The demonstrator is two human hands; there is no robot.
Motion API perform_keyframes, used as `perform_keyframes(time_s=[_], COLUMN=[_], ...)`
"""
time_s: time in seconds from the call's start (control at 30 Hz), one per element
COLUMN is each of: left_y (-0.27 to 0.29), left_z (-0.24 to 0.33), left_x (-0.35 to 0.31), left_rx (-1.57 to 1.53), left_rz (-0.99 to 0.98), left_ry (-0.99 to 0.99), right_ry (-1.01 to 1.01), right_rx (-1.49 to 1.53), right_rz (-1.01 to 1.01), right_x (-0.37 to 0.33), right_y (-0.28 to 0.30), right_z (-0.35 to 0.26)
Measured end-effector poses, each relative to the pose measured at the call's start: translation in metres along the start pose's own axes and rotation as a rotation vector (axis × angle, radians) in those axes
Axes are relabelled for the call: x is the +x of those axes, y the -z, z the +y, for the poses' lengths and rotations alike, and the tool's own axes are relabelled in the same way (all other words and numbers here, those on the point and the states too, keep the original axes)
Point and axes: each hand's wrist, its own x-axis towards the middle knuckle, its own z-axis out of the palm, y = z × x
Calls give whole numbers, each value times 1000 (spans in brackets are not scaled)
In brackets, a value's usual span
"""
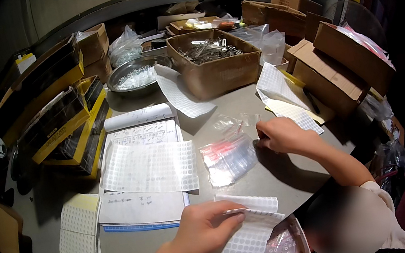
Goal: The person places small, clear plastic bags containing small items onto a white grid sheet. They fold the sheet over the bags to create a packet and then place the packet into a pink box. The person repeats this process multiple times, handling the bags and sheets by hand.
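Observation:
My left hand (205, 231) is closed, thumb against fingers, on a curled sheet of round stickers (246, 241), white with pale grey dots. Below this sheet, at the front edge, is an open box (302, 241) holding clear plastic with small pinkish-white round pieces. My right hand (283, 135) is closed in a pinch low over the table; whatever lies between its fingertips is hidden. Just left of it is a stack of clear zip bags (226, 159) with red edges. A small clear bag (250, 119) lies right by its knuckles.
A notepad (143, 207) under another sticker sheet (147, 166) lies left of centre. More sticker sheets lie at left (77, 236) and right (289, 98). Behind stand a metal bowl (118, 84) of clear pieces and a carton (221, 76) of metal parts. Black-yellow boxes (66, 128) and cartons (330, 73) flank the table.

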Motion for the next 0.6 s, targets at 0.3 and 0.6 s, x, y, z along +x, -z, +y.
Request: perform_keyframes(time_s=[0.3,0.6], left_y=[0,-4], left_z=[0,-10], left_x=[1,0], left_rx=[68,80], left_rz=[17,128], left_ry=[-26,-96], right_ry=[331,58], right_rx=[549,193], right_rz=[-14,167], right_x=[41,28], right_y=[-1,-18], right_z=[0,-4])
